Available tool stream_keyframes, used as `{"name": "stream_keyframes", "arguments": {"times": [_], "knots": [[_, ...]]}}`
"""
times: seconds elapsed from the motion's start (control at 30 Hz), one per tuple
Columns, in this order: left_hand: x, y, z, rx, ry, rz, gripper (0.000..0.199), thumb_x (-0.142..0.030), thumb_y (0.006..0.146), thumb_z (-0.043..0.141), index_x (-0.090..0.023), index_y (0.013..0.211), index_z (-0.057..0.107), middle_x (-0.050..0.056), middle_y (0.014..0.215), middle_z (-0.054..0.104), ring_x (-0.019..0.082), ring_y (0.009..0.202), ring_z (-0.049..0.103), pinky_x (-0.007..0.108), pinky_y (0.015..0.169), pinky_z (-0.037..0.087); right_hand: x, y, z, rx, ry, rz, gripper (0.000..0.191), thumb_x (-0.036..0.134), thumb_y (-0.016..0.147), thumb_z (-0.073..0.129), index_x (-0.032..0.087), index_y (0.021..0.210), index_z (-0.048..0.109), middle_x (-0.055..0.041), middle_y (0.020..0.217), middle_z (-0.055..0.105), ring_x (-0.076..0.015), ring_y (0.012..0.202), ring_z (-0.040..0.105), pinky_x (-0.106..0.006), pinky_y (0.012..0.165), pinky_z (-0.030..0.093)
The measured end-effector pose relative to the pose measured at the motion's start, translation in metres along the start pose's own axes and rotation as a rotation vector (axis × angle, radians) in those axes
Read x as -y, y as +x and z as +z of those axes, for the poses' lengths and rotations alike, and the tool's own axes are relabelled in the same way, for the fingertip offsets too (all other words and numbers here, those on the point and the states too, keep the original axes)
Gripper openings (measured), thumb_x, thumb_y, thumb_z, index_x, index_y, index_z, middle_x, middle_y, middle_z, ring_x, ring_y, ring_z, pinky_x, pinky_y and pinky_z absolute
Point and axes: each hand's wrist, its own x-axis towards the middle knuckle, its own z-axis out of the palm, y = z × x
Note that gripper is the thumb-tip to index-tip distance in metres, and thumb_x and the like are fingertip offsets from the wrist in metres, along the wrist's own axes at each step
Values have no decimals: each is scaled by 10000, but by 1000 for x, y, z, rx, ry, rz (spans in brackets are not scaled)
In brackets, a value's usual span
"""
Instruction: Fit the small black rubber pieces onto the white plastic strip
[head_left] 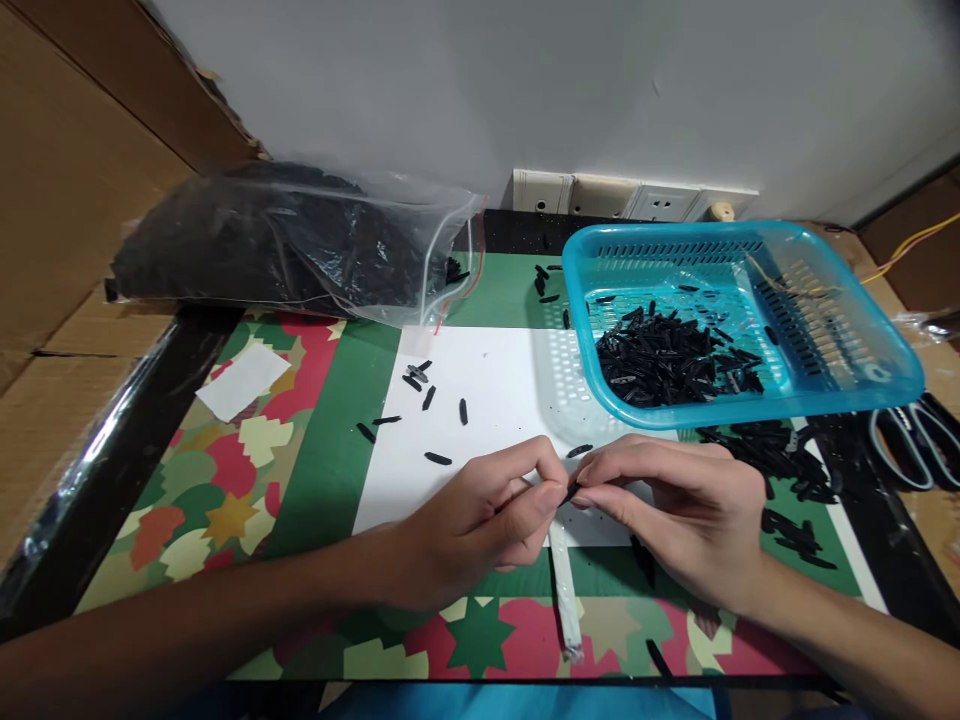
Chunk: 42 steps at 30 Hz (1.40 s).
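Observation:
Between the fingertips of both hands is a small, narrow black piece (571, 491), mostly hidden by the fingers. My left hand (502, 510) pinches its left end with thumb and forefinger. The other end is pinched by my right hand (675, 505). Right beneath the fingers, a flat whitish strip (564, 590) lies lengthwise, its upper end covered by my left hand. A similar black piece (580, 451) rests on the white paper (510, 390) just beyond the fingertips. Several more black pieces (438, 459) are scattered on the paper to the left.
A blue plastic basket (750, 408) with a heap of black pieces (667, 360) stands at back right. Loose black pieces (795, 460) and scissors (911, 445) lie nearby. A full zip bag (285, 240) sits at back left, near a white paper scrap (244, 382). Sockets (600, 195) line the wall.

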Motion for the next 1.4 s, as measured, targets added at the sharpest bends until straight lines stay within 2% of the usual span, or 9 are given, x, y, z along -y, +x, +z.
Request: {"name": "stream_keyframes", "arguments": {"times": [0.23, 0.4, 0.63, 0.77, 0.93, 1.17, 1.4], "knots": [[-1, -4, 1, -13, 151, -14, 312, -478, 1134, 446, -220, 959, 460, -96, 627, 399, 93, 533, 316, 231, 504, 267, -1, -1, -1, 39, -33, -128, 136, 7, 948, 746, 100, 1040, 779, -113, 927, 813, -175, 849, 803, -238, 804, 652], [-2, -4, 1, -12, 172, -31, 305, -473, 1134, 442, -221, 963, 454, -106, 621, 347, 90, 526, 285, 231, 486, 229, -3, -4, 2, 62, -48, -122, 140, 8, 957, 731, 101, 1056, 766, -120, 934, 797, -187, 848, 788, -261, 784, 642], [-4, -2, 2, -2, 128, -20, 313, -471, 1140, 443, -222, 951, 448, -100, 629, 394, 79, 519, 315, 213, 484, 264, -1, -5, 1, 73, -127, -179, 155, -30, 952, 691, 92, 1035, 738, -146, 976, 797, -205, 901, 798, -273, 825, 645], [-4, 0, 2, -29, 75, -20, 326, -476, 1149, 434, -230, 935, 418, -114, 608, 379, 73, 508, 296, 202, 485, 258, 1, -3, -1, 8, -59, -100, 167, -3, 926, 750, 141, 1010, 740, -74, 913, 789, -171, 835, 782, -253, 786, 643], [-3, -2, 3, -42, 63, 1, 321, -466, 1150, 445, -225, 939, 432, -118, 606, 376, 68, 497, 278, 203, 473, 231, 0, -1, 2, -18, 4, -2, 271, 77, 888, 851, 184, 1124, 771, -24, 956, 840, -128, 777, 794, -184, 765, 644], [-3, -4, 1, -34, 96, -18, 340, -495, 1147, 439, -224, 941, 441, -108, 627, 372, 76, 521, 282, 217, 484, 230, 3, 3, 0, -1, 45, 130, 54, 166, 907, 863, 180, 903, 811, -11, 780, 834, -145, 644, 788, -190, 610, 609], [-1, -3, -1, -18, 141, -58, 400, -543, 1134, 435, -211, 911, 467, -87, 633, 406, 87, 551, 321, 236, 521, 278, 3, 2, 0, -18, 69, 139, 71, 154, 892, 877, 189, 928, 827, 1, 788, 838, -118, 641, 775, -159, 621, 598]]}}
